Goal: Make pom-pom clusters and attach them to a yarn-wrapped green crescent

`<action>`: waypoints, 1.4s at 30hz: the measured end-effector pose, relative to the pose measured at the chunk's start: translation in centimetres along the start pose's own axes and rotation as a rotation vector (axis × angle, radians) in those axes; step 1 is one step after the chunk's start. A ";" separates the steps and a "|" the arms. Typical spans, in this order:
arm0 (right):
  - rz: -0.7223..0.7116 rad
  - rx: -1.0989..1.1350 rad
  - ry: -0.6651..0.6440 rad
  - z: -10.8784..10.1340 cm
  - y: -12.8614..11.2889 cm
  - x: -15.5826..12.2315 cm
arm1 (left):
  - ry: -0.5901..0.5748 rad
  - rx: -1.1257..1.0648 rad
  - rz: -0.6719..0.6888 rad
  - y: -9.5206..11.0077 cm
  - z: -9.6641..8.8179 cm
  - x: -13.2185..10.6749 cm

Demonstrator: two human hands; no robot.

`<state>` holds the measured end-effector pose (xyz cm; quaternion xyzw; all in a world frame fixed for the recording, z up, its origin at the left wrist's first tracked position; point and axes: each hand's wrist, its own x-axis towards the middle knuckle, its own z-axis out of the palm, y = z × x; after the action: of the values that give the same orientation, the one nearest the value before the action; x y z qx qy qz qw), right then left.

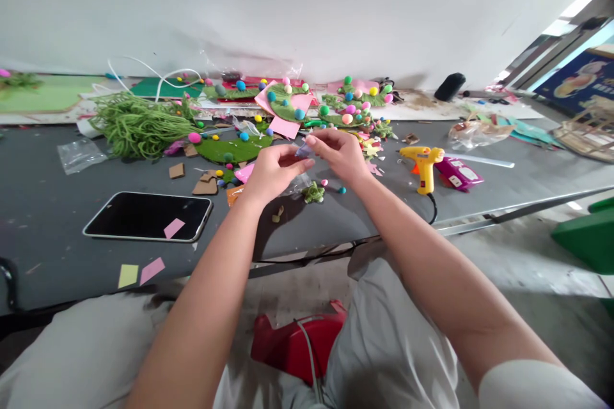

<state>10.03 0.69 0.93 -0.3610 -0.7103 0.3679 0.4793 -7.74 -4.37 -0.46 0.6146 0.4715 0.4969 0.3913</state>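
Observation:
Between the fingertips of both hands is a small pale purple piece point(304, 150), perhaps paper; its exact shape is partly hidden. My left hand point(279, 169) pinches it from the left, and my right hand point(339, 154) grips it from the right. Just below them on the grey table point(345, 223) sits a small green tuft point(313, 192), with a pink and a teal pompom point(342, 190) close by. Clear plastic point(296, 186) lies under my left hand. Behind the hands are green leaf shapes point(233, 149) dotted with coloured pompoms and pink paper point(286, 127).
A black-screened phone point(139, 217) lies at left, a pink paper scrap on it. Green stems point(139, 124) are heaped behind it. On the right stands a yellow glue gun point(424, 166) with a black cord, beside a purple packet point(458, 174). A red stool point(302, 345) is below.

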 end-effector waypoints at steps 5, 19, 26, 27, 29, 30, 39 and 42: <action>0.018 0.005 -0.173 -0.2 0.2 -0.1 | -0.152 -0.138 -0.017 0.2 0.4 -0.1; -0.035 -0.020 -0.032 -0.8 0.1 0.2 | -0.059 -0.018 -0.080 0.2 0.0 0.0; -0.025 -0.039 -0.224 -0.8 0.3 -0.1 | -0.127 -0.106 -0.046 -0.2 0.2 0.1; -0.040 -0.053 -0.221 -0.8 0.3 -0.1 | -0.133 -0.107 -0.045 -0.3 0.2 0.1; -0.063 -0.081 -0.206 -0.9 0.3 0.0 | -0.130 -0.094 -0.043 -0.3 0.3 0.1; -0.067 -0.092 -0.196 -0.9 0.2 0.0 | -0.124 -0.085 -0.042 -0.3 0.3 0.1; -0.064 -0.089 -0.069 -1.4 0.1 0.2 | 0.007 -0.016 -0.038 -0.6 -0.2 0.2; -0.048 -0.058 -0.090 -1.4 0.2 0.1 | -0.029 -0.055 -0.031 -0.5 -0.1 0.1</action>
<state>11.39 1.14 1.17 -0.3406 -0.7499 0.3515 0.4451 -7.90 -4.13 -0.85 0.6035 0.4612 0.4947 0.4224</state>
